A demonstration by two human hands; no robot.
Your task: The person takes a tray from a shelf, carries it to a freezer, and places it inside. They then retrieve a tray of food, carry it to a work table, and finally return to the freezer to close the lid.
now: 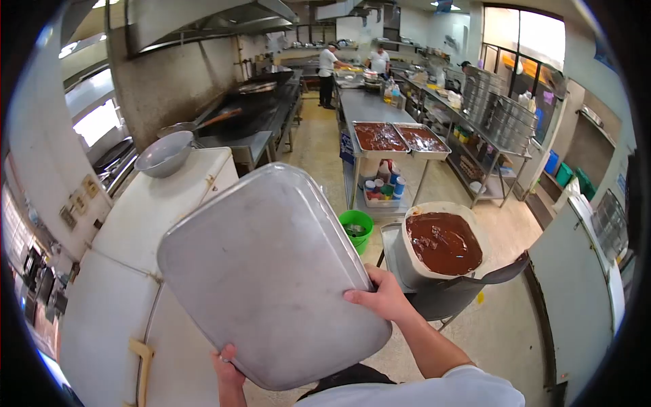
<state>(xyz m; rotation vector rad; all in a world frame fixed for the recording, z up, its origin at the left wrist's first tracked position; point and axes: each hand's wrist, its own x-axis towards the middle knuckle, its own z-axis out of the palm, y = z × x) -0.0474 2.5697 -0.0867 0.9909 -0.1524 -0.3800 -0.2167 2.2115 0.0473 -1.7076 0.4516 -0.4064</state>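
Note:
A large metal baking tray (271, 271) is held up in front of me, tilted, with its flat underside facing the camera. My right hand (383, 295) grips its right edge, thumb pressed on the flat metal and fingers behind the rim. At the lower left edge, my left hand (229, 366) also holds the tray; its fingers are partly hidden behind it. A ring shows on the left hand. To the right of the tray stands a square tub of glossy dark brown chocolate-like mixture (444, 243), resting on a chair.
Two trays of brown mixture (381, 138) sit on the steel table's near end. A green bucket (356, 230) is on the floor. The white freezer (115, 298) stands left with a metal bowl (165, 154) on top. Two people (327, 71) work at the back.

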